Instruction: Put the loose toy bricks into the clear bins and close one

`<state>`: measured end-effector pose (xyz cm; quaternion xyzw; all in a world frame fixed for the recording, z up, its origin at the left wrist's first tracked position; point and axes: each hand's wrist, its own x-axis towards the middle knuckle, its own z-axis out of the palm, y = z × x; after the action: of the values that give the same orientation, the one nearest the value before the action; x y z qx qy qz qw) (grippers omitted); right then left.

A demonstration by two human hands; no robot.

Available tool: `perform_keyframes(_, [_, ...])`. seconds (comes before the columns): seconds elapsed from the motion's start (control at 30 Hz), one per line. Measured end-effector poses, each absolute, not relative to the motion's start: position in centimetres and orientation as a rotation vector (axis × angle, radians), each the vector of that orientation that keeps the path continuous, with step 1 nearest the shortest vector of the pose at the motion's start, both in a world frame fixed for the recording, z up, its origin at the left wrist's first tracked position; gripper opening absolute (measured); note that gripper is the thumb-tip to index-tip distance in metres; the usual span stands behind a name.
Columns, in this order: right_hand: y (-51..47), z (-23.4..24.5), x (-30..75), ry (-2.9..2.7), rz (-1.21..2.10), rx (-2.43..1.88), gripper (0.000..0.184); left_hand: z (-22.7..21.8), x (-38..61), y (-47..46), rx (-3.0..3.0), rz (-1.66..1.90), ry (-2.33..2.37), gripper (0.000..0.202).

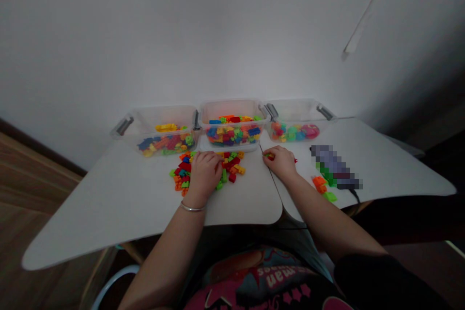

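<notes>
The white counter [127, 193] runs along the wall [145, 34], with clear boxes [232, 105] of blocks at its back. In front of the middle and left boxes lies the pile [181, 173], partly under the left hand [206, 169]; its fingers curl down among the blocks, though I cannot tell whether that grip holds one. Across the seam, the right hand [281, 161] rests with a narrow grip, thumb and fingers seemingly pinched on a small block [269, 156], red and yellow. The step in hand looks like picking through the pile and handling blocks singly; the next move would call for a light fingertip pinch that leaves neighbouring blocks undisturbed. Counted: two tops forming the counter, three boxes, one pile, one masked item [332, 162] at the right, two hands, one bracelet [193, 209] on the left wrist. Blocks in the pile and boxes overlap too much to count; beside the masked item lie a few loose blocks [319, 184], orange and green.
</notes>
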<state>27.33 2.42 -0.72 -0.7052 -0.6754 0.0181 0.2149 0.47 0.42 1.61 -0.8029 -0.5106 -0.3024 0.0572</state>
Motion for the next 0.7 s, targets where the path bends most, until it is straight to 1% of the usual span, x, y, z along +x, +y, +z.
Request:
perform_keyframes(0.07, [2.6, -0.6, 27.0, -1.854, 0.057, -1.967, 0.023, 1.6, 0.5, 0.4, -2.439, -0.913, -1.543, 0.019])
perform_keyframes(0.2, [3.0, -0.4, 26.5, -1.923, 0.06, -1.961, 0.036, 1.7, 0.5, 0.5, -2.451, -0.911, -1.531, 0.02])
perform_keyframes(0.37, [3.8, -0.4, 26.5, -1.94, 0.085, -1.893, 0.023, 1.6, 0.4, 0.6, -2.462, -0.917, -1.518, 0.021])
perform_keyframes(0.7, [4.2, 0.5, 26.3, -2.01, 0.219, -1.808, 0.026, 1.5, 0.4, 0.7, -2.477, -0.919, -1.512, 0.02])
